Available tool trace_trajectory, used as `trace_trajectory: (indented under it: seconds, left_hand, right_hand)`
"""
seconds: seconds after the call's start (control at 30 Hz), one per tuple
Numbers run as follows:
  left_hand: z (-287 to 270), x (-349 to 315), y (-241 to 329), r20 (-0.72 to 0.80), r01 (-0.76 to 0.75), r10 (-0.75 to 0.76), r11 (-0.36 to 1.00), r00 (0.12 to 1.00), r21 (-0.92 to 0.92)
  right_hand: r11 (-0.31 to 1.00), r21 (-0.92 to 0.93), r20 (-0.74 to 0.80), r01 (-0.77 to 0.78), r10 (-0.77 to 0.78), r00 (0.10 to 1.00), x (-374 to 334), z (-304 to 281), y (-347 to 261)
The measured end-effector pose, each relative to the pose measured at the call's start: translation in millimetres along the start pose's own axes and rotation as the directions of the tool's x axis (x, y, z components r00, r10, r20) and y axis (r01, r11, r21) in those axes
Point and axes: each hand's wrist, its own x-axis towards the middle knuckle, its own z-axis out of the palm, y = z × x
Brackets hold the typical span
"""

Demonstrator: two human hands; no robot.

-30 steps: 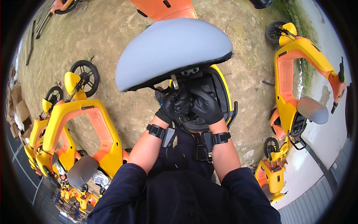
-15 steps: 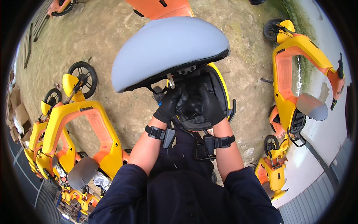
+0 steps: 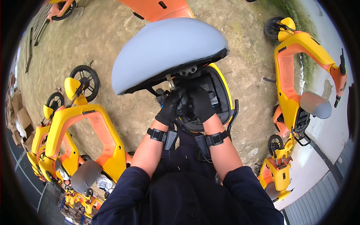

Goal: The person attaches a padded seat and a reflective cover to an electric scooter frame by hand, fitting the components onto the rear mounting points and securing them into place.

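Both gloved hands are working under the raised grey scooter seat [image 3: 165,48], inside the open seat compartment [image 3: 221,101]. Left hand [image 3: 170,107] and right hand [image 3: 200,103] are curling together around a small dark part there; what it is cannot be told. Since a second ago, the seat is sitting higher and the hands are reaching further forward.

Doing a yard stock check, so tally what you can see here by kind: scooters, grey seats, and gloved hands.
Yellow-and-orange scooters clearly in view, counting the open one being worked on and partial ones at the edges: 7; the far-left row is too crowded to be sure
Grey seats: 3, the raised one included
Black-gloved hands: 2, left hand, right hand
Total: 12
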Motion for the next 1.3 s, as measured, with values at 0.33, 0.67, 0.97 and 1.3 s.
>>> trace_trajectory:
  seconds: [0.33, 0.67, 0.97, 1.3]
  left_hand:
    - [-2.9, 2.2, -9.6, 0.102, 0.068, -0.032, 0.924, 0.994, -0.376]
    - [5.4, 9.5, 24.6, -0.313, 0.423, -0.322, 0.839, 0.893, 0.342]
    - [-0.8, 12.3, 5.4, -0.171, 0.052, 0.017, 0.918, 0.985, 0.394]
    - [17.8, 24.5, -21.4, -0.194, -0.333, 0.452, 0.832, 0.871, 0.443]
  right_hand:
    - [0.667, 0.742, 0.028, -0.067, 0.069, 0.997, -16.2, -6.0, -8.7]
    - [0.072, 0.866, 0.478, -0.495, 0.172, 0.862, -8.6, -26.3, -8.9]
    - [0.795, 0.454, 0.198, -0.403, 0.351, 0.915, 1.8, -44.5, -44.0]
    - [0.971, 0.163, 0.056, -0.177, 0.170, 0.984, -6.2, -45.1, -44.0]
